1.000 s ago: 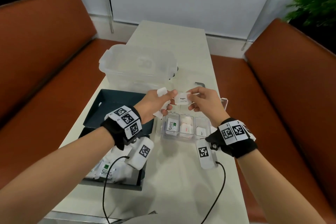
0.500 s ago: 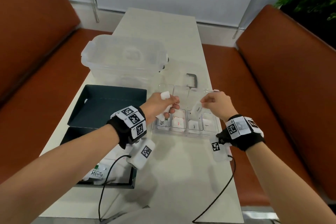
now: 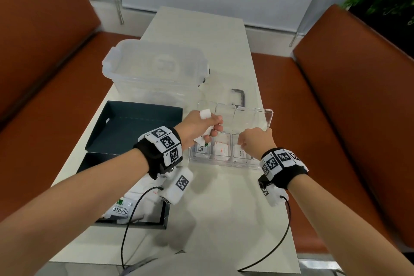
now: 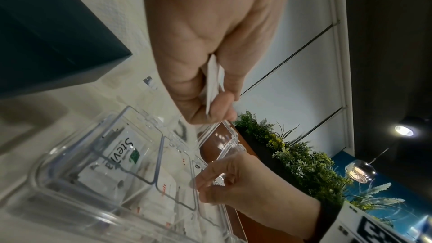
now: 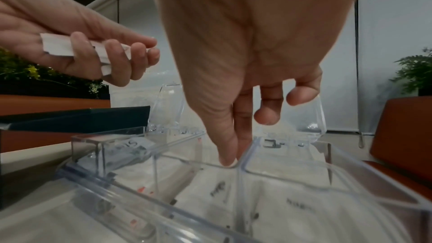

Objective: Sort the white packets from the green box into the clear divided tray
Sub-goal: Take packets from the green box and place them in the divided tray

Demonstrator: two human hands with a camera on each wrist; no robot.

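The clear divided tray [image 3: 224, 162] lies on the white table with its lid [image 3: 253, 116] open at the back. My right hand [image 3: 242, 144] reaches down into its third compartment, where thumb and index finger [image 5: 228, 161] pinch the top edge of a white packet [image 3: 238, 152]. The two compartments to the left hold a Stevia packet [image 3: 201, 148] and a red-printed packet [image 3: 220, 149]. Above the tray's left end, my left hand [image 3: 210, 127] grips a few white packets [image 5: 57, 45]. The dark green box [image 3: 164, 215] at the near left holds more packets [image 3: 121, 208].
The box's other dark green half [image 3: 134, 125] lies behind it. A large clear lidded container [image 3: 156, 69] stands at the back, with a dark handle-shaped piece [image 3: 238, 96] to its right. Orange benches [image 3: 358, 96] flank the table. Black cables [image 3: 125, 231] trail from both wrists.
My right hand took one packet from the left hand and moved it down into the tray's third compartment. The left hand stayed above the tray's left end with its packets.
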